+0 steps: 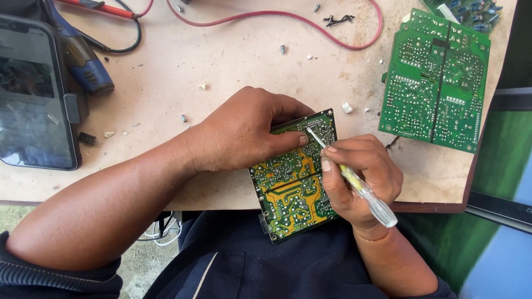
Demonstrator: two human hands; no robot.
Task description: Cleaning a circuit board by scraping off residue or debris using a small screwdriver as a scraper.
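Far left there's a dark tablet-like device [33, 94] lying flat on the table [233, 61], with a blue-handled tool [83, 63] just beside its upper right corner and a black cable [124, 44] looping off behind it. A few loose screws [282, 49] and crumbs of debris are scattered over the tabletop, and a red wire [288, 19] curves across the top.

Moving to the middle, the left hand [244, 133] is laid flat on top of a green and yellow circuit board [291, 185], solder side up, fingers stretched out and pressing it down rather than wrapped around it. The board sits at the near edge of the table, tilted, with its lower end hanging over the edge toward the person's lap.

Right next to that, the right hand [360, 180] has its fingers pinched closed around a screwdriver with a clear yellowish handle [360, 188], held like a pen, tip touching the upper part of the board near the left index finger.

Further right, a bigger green circuit board [435, 83] lies solder side up, well apart from the hands.
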